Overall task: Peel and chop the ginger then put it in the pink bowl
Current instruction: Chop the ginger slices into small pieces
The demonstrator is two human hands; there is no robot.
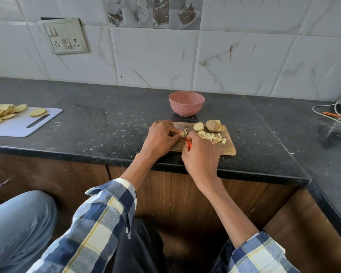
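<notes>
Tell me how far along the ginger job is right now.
Partly done. A pile of diced ginger already lies on the wooden board. In hand: the left hand pinches a small piece while the right hand holds an orange-handled knife against it. Left: several slices at the board's far edge remain uncut, and the pink bowl looks empty, so nothing has been transferred.
</notes>
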